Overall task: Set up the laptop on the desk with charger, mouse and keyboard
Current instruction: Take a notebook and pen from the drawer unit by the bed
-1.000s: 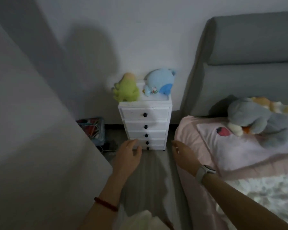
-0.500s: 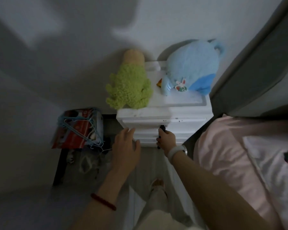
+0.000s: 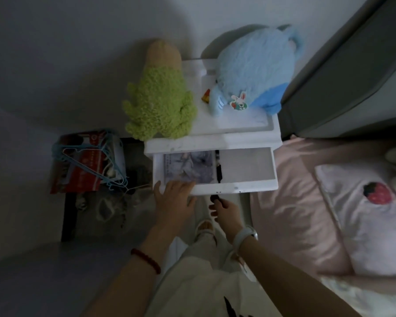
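A white chest of drawers (image 3: 252,139) stands against the wall with its top drawer (image 3: 247,165) pulled out. Inside the drawer lies a flat grey-patterned item (image 3: 189,167) on the left and a thin dark object (image 3: 218,170) beside it; the right half is bare. My right hand (image 3: 225,212) is pinched on the drawer's black knob (image 3: 214,197). My left hand (image 3: 173,200) rests, fingers spread, on the drawer's front edge at its left end, touching the patterned item. No laptop, charger, mouse or keyboard is in view.
A green plush toy (image 3: 160,104) and a blue plush toy (image 3: 254,69) sit on the chest top. Left of the chest is a box with blue hangers (image 3: 87,161). A bed with a pink sheet (image 3: 290,202) and a strawberry pillow (image 3: 373,202) is on the right.
The top drawer has slid out toward me, pulled by my right hand on its knob. My left hand has moved up onto the drawer's front edge.
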Demonstrator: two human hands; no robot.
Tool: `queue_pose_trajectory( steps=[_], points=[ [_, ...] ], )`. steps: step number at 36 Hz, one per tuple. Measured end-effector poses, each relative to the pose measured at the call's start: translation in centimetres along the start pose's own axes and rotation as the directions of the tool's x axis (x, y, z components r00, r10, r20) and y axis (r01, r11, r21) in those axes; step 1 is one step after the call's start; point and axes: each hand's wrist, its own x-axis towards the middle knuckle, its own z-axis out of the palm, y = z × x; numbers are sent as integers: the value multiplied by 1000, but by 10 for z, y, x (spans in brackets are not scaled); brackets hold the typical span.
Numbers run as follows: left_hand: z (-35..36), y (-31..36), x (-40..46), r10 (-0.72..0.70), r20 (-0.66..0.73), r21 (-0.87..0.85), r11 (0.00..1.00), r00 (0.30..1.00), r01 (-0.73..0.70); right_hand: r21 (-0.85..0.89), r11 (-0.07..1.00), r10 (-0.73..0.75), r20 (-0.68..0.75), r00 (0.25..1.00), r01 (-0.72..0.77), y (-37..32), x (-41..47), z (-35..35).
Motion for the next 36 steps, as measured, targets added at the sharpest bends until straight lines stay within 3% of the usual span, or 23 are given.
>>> queue_pose_trajectory(
  steps=[3,6,9,12,15,22,27,36],
  points=[
    [4,-1,-5,40,20,-30,999,999,-39,-245,967,-72,15,997,74,5,-17,-19],
    [6,2,-14,94,15,3,996,995,-94,-539,805,-311,-27,950,248,2,-38,-42],
    [10,8,-29,132,28,-27,991,991,-131,-615,674,-558,-62,828,409,-6,-52,-57],
    [16,10,-43,151,43,26,988,988,-152,-620,600,-665,-36,746,506,-20,-52,-64],
    [19,8,-49,141,61,64,987,988,-145,-625,609,-615,16,788,488,-28,-36,-64],
    [18,9,-36,71,36,26,997,997,-72,-714,647,-320,64,945,267,-28,8,-48],
    [23,1,11,-176,54,5,984,983,176,-719,678,-202,13,979,149,-42,48,-19],
    [51,2,63,-441,147,-138,877,885,460,-548,836,-114,-141,983,19,-46,68,20]
  ],
)
